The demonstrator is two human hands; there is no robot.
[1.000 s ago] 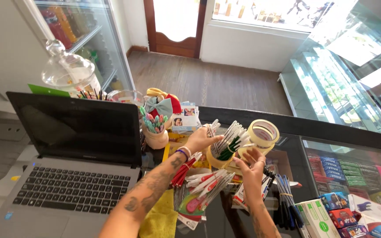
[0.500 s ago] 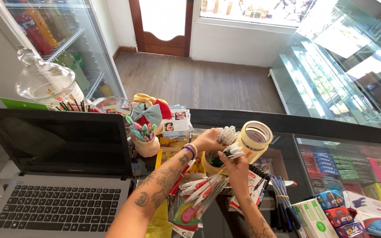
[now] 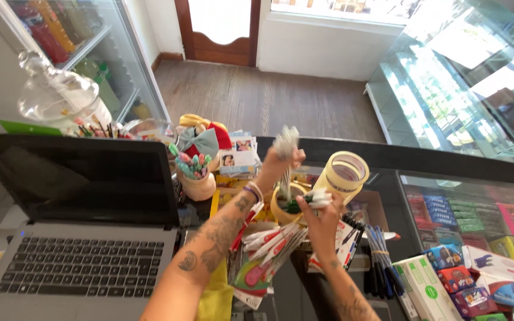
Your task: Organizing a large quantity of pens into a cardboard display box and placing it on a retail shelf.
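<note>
Head view over a shop counter. The left hand [image 3: 281, 159] had risen since half a second before, when it rested low at the rim of the yellow pen cup [image 3: 287, 205]; it now stood above that cup, fist closed on a bundle of white-capped pens [image 3: 285, 141], blurred by motion, whose lower ends still reached down towards the cup's mouth; the lift indicated that the bundle was being drawn out of the cup rather than settled into it. The right hand [image 3: 322, 223] remained at the cup's near right side, fingers closed on a second, smaller bunch of pens [image 3: 315, 197] lying roughly level across the rim; whether it also touched the cup could not be told.

Containers: the yellow pen cup, centre, still held some dark green pens; a wooden cup [image 3: 196, 185] to its left held pastel pens and stood below a grey bow [image 3: 198, 141]; a glass jar [image 3: 60, 98], far left behind the laptop [image 3: 84, 238], appeared nearly empty, with pencil tips showing at its foot; a roll of cream tape [image 3: 345, 173] stood just right of the pen cup; a clear pouch of red-and-white pens [image 3: 266, 252] lay near, between the forearms; boxed goods [image 3: 447, 279] filled the near right; a glass display case [image 3: 477, 208] lay beneath.
</note>
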